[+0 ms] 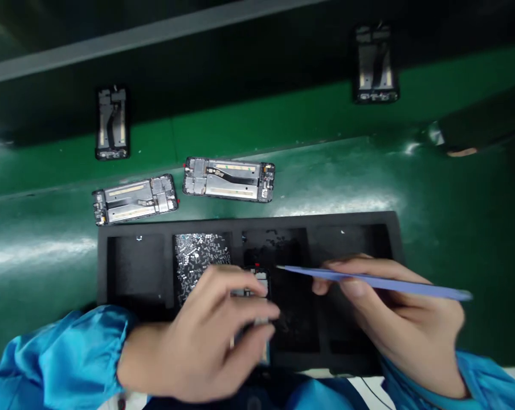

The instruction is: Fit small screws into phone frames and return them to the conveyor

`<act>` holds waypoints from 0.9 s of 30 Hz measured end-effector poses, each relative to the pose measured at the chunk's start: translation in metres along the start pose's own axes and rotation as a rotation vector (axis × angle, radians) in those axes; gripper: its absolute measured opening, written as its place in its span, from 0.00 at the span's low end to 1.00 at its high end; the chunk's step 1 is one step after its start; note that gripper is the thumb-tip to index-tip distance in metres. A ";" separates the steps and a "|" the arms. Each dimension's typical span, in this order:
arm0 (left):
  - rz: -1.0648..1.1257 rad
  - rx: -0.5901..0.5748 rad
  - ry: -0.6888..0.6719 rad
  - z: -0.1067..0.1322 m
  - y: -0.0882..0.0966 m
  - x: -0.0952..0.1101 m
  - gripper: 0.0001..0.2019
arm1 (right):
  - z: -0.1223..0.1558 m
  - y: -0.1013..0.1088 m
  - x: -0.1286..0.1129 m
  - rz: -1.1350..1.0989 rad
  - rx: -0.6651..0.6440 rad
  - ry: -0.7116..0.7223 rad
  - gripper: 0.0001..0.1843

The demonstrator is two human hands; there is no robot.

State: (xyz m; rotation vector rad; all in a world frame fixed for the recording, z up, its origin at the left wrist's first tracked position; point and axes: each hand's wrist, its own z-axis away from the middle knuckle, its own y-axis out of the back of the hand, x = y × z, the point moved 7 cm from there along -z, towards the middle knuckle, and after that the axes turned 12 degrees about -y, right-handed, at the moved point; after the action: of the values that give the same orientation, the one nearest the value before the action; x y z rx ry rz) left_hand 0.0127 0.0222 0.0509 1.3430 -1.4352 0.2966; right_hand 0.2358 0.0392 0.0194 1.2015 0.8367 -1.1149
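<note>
My left hand [223, 336], a little blurred, is over an opened phone [261, 279]. Its fingers are bent but apart, with nothing visible between them, and they hide most of the phone. The phone lies on the black foam tray [249, 225], a red tab showing at its top edge. My right hand [394, 313] grips a pair of blue tweezers [385, 283] between thumb and fingers. Their thin tip points left, just past the phone's upper right corner. Left of the phone, a tray compartment holds many small silvery parts [201, 256].
Two opened phones, one at the left [135, 199] and one in the middle [229, 179], lie behind the tray on the green bench [326, 176]. Farther back sit a third phone [113, 122] and a fourth phone [376, 65]. At the right edge, a person's dark sleeve [483, 122] reaches in.
</note>
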 end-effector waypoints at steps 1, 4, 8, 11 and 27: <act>0.114 0.027 0.066 -0.005 0.004 -0.008 0.09 | 0.002 -0.003 0.000 -0.112 -0.021 -0.052 0.04; 0.264 0.061 0.108 -0.014 0.006 -0.020 0.13 | 0.004 -0.022 0.000 -0.383 -0.148 -0.165 0.07; 0.243 0.120 -0.007 -0.017 0.012 -0.016 0.06 | 0.004 -0.040 -0.002 -0.524 -0.242 -0.219 0.08; 0.204 0.063 -0.066 -0.013 0.012 -0.011 0.08 | 0.008 -0.043 0.001 -0.577 -0.212 -0.235 0.08; -0.008 0.087 -0.095 -0.012 0.012 -0.008 0.09 | 0.033 -0.026 -0.010 -0.144 0.053 0.021 0.05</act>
State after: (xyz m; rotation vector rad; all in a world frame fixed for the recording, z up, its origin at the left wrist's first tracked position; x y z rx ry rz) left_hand 0.0070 0.0402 0.0546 1.4492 -1.5105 0.2961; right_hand 0.2056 0.0094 0.0281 1.2140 0.9262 -1.2497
